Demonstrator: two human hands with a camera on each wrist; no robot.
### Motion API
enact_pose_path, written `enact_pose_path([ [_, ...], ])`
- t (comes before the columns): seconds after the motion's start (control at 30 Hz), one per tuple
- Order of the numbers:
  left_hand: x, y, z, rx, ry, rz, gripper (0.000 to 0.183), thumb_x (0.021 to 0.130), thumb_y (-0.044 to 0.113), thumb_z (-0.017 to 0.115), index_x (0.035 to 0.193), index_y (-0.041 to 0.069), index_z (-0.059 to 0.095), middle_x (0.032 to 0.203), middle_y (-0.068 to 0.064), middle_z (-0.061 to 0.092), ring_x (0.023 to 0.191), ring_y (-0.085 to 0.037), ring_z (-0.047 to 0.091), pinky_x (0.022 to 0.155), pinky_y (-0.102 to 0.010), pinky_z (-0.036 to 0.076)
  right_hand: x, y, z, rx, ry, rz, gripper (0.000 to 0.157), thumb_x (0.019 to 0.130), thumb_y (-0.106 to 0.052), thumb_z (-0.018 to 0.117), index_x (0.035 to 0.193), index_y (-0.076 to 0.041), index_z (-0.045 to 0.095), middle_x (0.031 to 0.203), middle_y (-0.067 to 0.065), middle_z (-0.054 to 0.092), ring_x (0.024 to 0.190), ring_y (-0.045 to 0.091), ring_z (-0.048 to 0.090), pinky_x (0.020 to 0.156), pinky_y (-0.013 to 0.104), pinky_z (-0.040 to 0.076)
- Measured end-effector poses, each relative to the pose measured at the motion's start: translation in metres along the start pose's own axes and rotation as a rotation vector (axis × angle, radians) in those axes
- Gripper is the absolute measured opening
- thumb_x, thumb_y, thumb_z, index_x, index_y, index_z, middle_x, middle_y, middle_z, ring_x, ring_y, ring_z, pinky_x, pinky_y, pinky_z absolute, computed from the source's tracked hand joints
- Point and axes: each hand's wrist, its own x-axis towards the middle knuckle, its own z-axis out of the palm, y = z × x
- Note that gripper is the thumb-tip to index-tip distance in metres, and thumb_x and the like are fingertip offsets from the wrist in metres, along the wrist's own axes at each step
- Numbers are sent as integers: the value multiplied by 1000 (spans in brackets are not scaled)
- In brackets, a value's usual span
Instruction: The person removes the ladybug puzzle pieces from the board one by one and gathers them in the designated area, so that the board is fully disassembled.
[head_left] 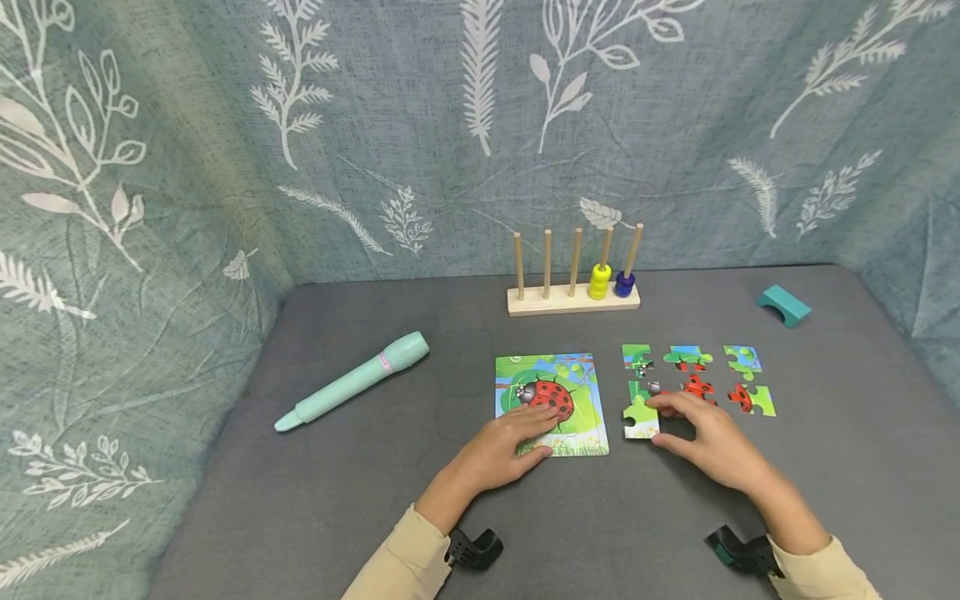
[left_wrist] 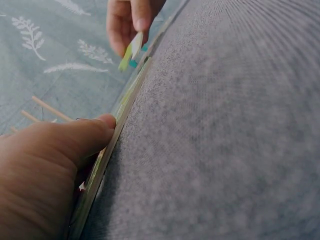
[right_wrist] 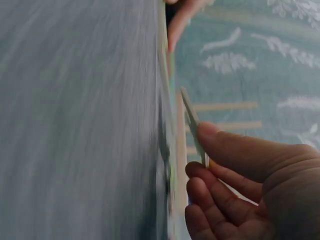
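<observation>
A square ladybird puzzle board (head_left: 581, 392) lies on the grey table. My left hand (head_left: 536, 429) rests flat on its near left part with straight fingers; in the left wrist view its thumb (left_wrist: 97, 131) lies along the board's edge (left_wrist: 107, 160). Just right of the board, my right hand (head_left: 660, 425) pinches a green and white puzzle piece (head_left: 639, 417) between thumb and fingers, tilted up off the table. The same piece (right_wrist: 192, 125) shows edge-on in the right wrist view, and again in the left wrist view (left_wrist: 131, 50). Several loose pieces (head_left: 746, 360) lie in rows beyond my right hand.
A wooden peg stand (head_left: 573, 300) with a yellow and a blue ring stands behind the board. A mint pen-shaped toy (head_left: 352, 381) lies at the left and a teal arch block (head_left: 783, 305) at the far right. A leaf-print curtain (head_left: 420, 125) closes in the table.
</observation>
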Motion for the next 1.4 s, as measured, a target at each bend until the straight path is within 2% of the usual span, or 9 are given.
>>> enact_pose_path([
  [0.1,0,0,1,-3,2,-3,43,92,23,63,133,9,57,138,-7,54,131,-23,47,114,-34,36,-11,9,-11,1,27,30,41,76,-12,79,115,-9,64,110,4,65,93,16,64,78,18,50],
  [0.3,0,0,4,2,7,-1,43,92,23,63,132,8,57,137,-7,55,131,-23,47,114,-34,37,-36,28,-33,12,68,115,42,76,-14,79,116,-11,64,104,1,65,92,-11,54,76,7,42],
  [0.4,-1,-1,6,14,14,6,43,92,23,63,131,8,58,137,-7,55,131,-23,48,113,-35,38,-48,40,-43,21,71,154,43,78,-16,78,118,-12,63,105,-14,61,92,-19,49,75,4,39],
  [0.53,0,-2,7,25,17,13,43,91,22,64,131,7,58,136,-7,55,130,-23,48,112,-35,39,-62,54,-54,16,59,226,44,82,-18,76,122,-10,61,108,-34,47,93,-24,43,73,3,39],
  [0.73,0,-2,8,7,19,3,44,92,23,64,132,8,57,137,-7,54,131,-22,47,113,-35,37,-75,74,-62,-9,36,323,45,85,-23,73,124,-6,59,109,-25,47,92,-28,35,70,5,41],
  [0.93,-1,-3,11,17,28,1,44,92,24,64,132,9,57,138,-4,54,132,-20,46,115,-32,34,-82,87,-62,-5,62,240,39,82,-13,74,118,-4,62,109,-37,39,99,-27,33,76,-4,30],
  [1.13,-1,-3,11,27,41,18,44,91,24,64,132,8,58,137,-5,55,131,-21,47,114,-32,36,-85,91,-61,-30,85,167,37,80,-8,74,116,-4,64,113,-36,36,104,-24,27,80,-6,19],
  [1.27,-1,-4,11,30,49,26,43,91,23,64,131,8,58,136,-6,56,130,-22,48,113,-34,38,-85,92,-60,-39,97,150,38,80,-6,74,116,-2,64,113,-35,35,105,-25,26,82,-7,18],
  [1.4,-1,-4,12,22,44,19,43,91,23,64,131,8,58,137,-6,55,131,-22,48,113,-34,37,-86,92,-59,-50,95,168,39,81,-9,74,117,-1,63,113,-33,35,104,-25,25,80,-7,17],
])
